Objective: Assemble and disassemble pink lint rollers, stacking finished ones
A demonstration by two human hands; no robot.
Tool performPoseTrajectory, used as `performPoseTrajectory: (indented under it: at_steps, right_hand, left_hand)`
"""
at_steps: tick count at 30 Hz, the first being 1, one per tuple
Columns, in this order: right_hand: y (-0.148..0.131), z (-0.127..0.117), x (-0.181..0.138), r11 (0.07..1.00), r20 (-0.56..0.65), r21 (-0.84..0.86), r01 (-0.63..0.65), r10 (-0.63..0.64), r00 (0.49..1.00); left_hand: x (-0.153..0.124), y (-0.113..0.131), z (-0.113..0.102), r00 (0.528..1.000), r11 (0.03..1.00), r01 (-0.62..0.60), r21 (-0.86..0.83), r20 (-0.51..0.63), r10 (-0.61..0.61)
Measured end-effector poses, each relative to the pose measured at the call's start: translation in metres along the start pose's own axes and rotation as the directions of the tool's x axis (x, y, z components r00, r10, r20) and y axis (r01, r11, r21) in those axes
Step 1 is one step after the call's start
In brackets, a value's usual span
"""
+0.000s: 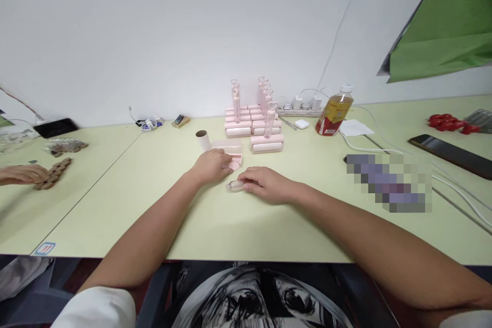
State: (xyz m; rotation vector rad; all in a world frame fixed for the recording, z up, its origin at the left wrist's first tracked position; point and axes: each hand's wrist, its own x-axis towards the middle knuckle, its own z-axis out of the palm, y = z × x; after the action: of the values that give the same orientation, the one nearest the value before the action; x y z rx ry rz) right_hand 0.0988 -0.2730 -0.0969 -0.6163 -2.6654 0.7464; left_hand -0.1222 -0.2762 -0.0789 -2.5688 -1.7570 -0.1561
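My left hand point(212, 166) lies on a small pink case point(239, 159), its fingers closed over the near side and thumb side hiding part of it. A clear, pale cover point(226, 145) stands behind the case. Just to the right, my right hand point(265, 184) pinches a clear plastic handle-like piece point(234, 186) low over the table; its narrow end points left. Beyond the hands stand several pink rollers point(267, 144) with upright translucent handles topped by heart-shaped loops. A white cardboard tube point(203, 140) stands upright behind my left hand.
A drink bottle point(334, 111) leans near a power strip point(300, 112) by the wall. Cables point(365, 149), a black phone point(453, 155) and red parts point(448, 123) lie right. At far left, another person's hand point(23, 174) touches brown pieces point(54, 173).
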Motion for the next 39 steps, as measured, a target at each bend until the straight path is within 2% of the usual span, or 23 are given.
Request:
performPoseTrajectory:
  at_steps: [8,14,19,21,23,27,29,32,39]
  right_hand:
    - [0.002,0.001,0.000,1.000,0.001,-0.002,-0.002,0.002,1.000]
    - [0.001,0.000,0.000,1.000,0.007,-0.007,-0.018,0.018,1.000]
    - [0.002,0.001,0.001,1.000,0.002,-0.007,-0.009,0.009,1.000]
    - [0.002,0.001,0.001,1.000,0.003,-0.003,-0.008,0.008,1.000]
    - [0.003,0.001,0.001,1.000,0.003,0.000,-0.005,0.005,1.000]
    - [0.005,0.002,0.001,1.000,0.005,-0.003,-0.004,0.004,1.000]
    - [0.006,0.002,0.001,1.000,0.006,-0.005,-0.003,0.003,1.000]
    - [0.006,0.003,0.001,1.000,0.005,-0.002,0.002,-0.002,1.000]
    - [0.008,0.003,0.001,1.000,0.003,-0.001,0.000,0.000,1.000]
  left_hand:
    - [0.006,0.000,0.012,0.988,0.989,-0.146,-0.021,-0.046,0.145]
    - [0.010,-0.001,0.015,0.981,0.987,-0.162,0.016,-0.108,0.163]
    - [0.014,-0.002,0.014,0.980,0.985,-0.165,0.045,-0.108,0.169]
    - [0.012,-0.004,0.008,0.982,0.989,-0.146,0.016,-0.122,0.147]
    - [0.006,-0.007,-0.002,0.991,0.997,-0.078,-0.027,-0.114,0.075]
    - [-0.006,-0.009,-0.019,0.995,0.995,0.094,-0.024,0.038,-0.094]
    - [-0.008,-0.007,-0.021,0.989,0.994,0.109,-0.011,0.102,-0.107]
    - [-0.008,-0.004,-0.019,0.987,0.997,0.083,0.006,0.138,-0.083]
    - [-0.004,-0.006,-0.014,0.987,0.987,0.124,0.101,0.094,-0.133]
